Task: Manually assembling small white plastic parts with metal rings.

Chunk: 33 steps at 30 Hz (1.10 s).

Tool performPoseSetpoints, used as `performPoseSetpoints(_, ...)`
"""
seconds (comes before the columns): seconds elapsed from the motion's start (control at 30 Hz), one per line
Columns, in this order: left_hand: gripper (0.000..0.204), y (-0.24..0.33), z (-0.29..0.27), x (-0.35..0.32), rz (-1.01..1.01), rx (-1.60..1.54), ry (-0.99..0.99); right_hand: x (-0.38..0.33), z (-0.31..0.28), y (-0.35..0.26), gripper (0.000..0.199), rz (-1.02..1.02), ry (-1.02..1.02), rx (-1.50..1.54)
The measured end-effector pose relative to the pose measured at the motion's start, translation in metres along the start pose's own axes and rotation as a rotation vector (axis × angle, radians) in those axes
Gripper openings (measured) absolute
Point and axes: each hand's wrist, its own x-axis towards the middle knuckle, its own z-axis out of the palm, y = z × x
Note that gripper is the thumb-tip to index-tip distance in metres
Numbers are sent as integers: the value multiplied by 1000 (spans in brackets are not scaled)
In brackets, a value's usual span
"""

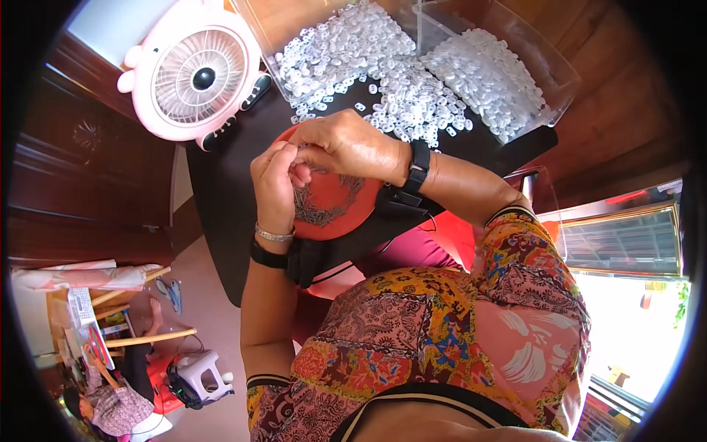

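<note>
My left hand (277, 177) and my right hand (345, 145) meet over the far left part of a round red plate (352, 226). The fingertips of both are pinched together; whatever sits between them is too small and covered to make out. Thin dark metal pieces, like small screws or nails (315, 214), lie in a loose ring on the plate. Just beyond my right hand, a heap of small whitish plastic pieces with two holes (416, 103) spreads over the black tabletop (228, 214).
Two clear plastic bins hold more such pieces (346, 44) and stacked ones (490, 81) at the back. A pink-and-white fan (202, 77) stands back left. A black cable (412, 208) runs by my right forearm. Another person (121, 409) sits lower left, near a grey plastic stool (202, 376).
</note>
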Motion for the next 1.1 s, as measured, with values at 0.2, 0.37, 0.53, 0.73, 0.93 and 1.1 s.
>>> performPoseSetpoints(0.2, 27, 5, -6, 1, 93, -34, 101, 29, -93, 3, 22, 136, 313, -617)
performPoseSetpoints(0.37, 24, 8, -2, 7, 77, -84, 97, 35, -169, 8, 27, 207, 550, -1043)
performPoseSetpoints(0.53, 23, 6, -8, 5, 66, -70, 132, 11, -131, 57, 26, 161, 137, -765)
performPoseSetpoints(0.73, 23, 11, -6, 4, 150, -59, 118, -8, -69, 102, 23, 397, -278, -479)
performPoseSetpoints(0.93, 24, 57, -1, -23, 270, 44, 118, -7, -65, 129, 16, 317, -335, -712)
performPoseSetpoints(1.1, 25, 53, -6, -71, 242, 100, 90, -6, -62, 133, 15, 350, -383, -766)
